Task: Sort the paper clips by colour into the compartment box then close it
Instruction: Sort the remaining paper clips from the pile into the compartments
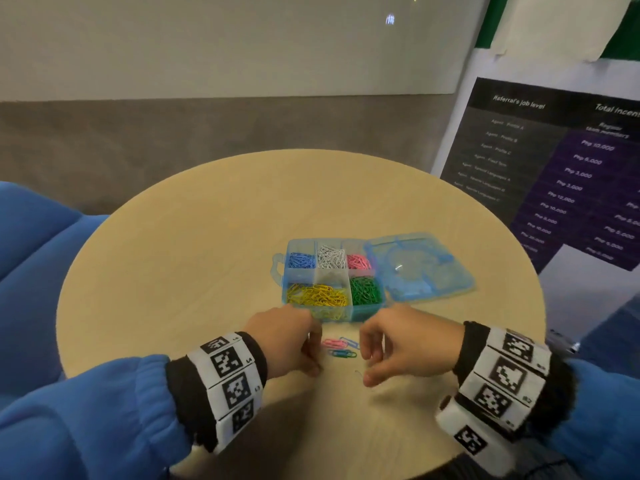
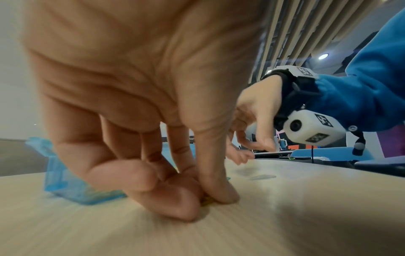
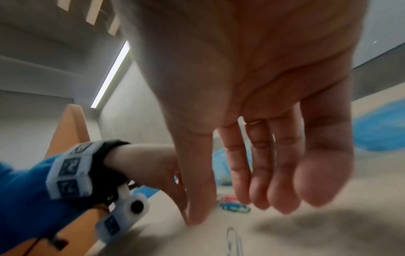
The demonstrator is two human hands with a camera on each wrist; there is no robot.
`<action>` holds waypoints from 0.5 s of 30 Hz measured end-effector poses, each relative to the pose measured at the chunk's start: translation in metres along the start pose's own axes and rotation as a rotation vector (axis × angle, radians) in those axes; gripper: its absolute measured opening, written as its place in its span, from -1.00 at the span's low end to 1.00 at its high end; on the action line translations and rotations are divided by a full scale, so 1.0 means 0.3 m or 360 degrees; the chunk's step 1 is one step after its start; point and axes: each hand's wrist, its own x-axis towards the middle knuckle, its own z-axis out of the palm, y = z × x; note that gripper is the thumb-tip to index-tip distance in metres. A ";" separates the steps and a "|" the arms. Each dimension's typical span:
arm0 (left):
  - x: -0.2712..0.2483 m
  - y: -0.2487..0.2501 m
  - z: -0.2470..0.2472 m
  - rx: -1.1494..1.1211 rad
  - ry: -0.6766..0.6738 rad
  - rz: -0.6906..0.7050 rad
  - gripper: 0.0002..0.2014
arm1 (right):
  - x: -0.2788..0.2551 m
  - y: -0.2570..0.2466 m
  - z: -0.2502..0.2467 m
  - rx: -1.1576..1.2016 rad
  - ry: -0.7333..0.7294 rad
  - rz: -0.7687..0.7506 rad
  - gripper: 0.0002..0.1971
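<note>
Left hand [image 1: 287,341] pinching a yellowish clip on desk [image 1: 173,271]; right hand [image 1: 401,344] loosely spread; compartment box [image 1: 332,282] nearly filled, few paper clips [image 1: 341,348] unsorted, lid [image 1: 419,268] open.

The dark poster [image 1: 540,174] leaning at the right, beyond the round table, carries white headings: "Referral's job level" on its black part and, cut off by the frame edge, "Total incen…" beside it. Its purple part lists amounts of which "Php 10,000", "Php 6,000", "Php 3,000" and "Php 12,000" can be made out, while the rows under the first heading begin with "Agent" and blur after that. The black-and-white square code tags on both wristbands [image 1: 228,375] carry tiny numerals too small to read.
</note>
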 end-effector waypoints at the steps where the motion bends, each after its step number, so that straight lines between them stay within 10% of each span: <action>1: 0.000 0.002 -0.001 0.0014 -0.0015 0.0001 -0.76 | 0.006 -0.004 0.015 -0.0026 -0.0004 0.0003 -0.71; 15: -0.028 0.010 0.011 0.0044 -0.0034 -0.0045 -0.82 | 0.076 -0.033 -0.057 0.0023 -0.0039 -0.0141 -0.88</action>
